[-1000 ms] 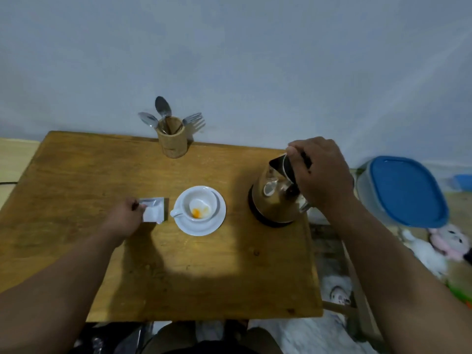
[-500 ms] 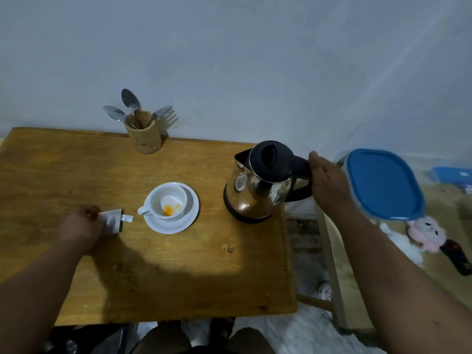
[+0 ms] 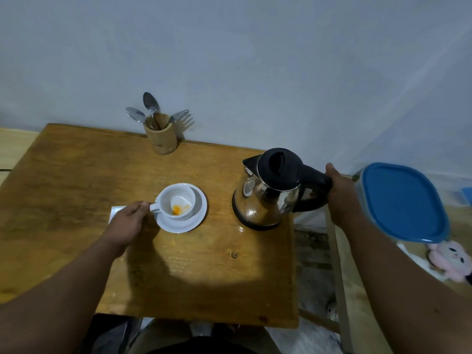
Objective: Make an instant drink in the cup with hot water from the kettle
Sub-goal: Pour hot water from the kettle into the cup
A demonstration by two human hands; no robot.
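Observation:
A white cup [image 3: 176,201] stands on a white saucer [image 3: 198,218] near the middle of the wooden table [image 3: 76,180], with orange powder [image 3: 176,210] at its bottom. My left hand [image 3: 127,222] pinches the cup's small handle from the left. A white sachet [image 3: 115,213] lies flat on the table, partly hidden under that hand. The steel kettle [image 3: 265,198] with a black lid stands on the table's right side, spout pointing left. My right hand [image 3: 341,196] is wrapped around its black handle.
A wooden holder [image 3: 161,136] with two spoons and a fork stands at the table's back edge by the wall. Right of the table a container with a blue lid [image 3: 403,200] sits lower down, a pink plush toy [image 3: 452,259] beside it.
My right hand left the kettle's lid and took hold of its handle. My left hand let go of the sachet and moved right onto the cup's handle.

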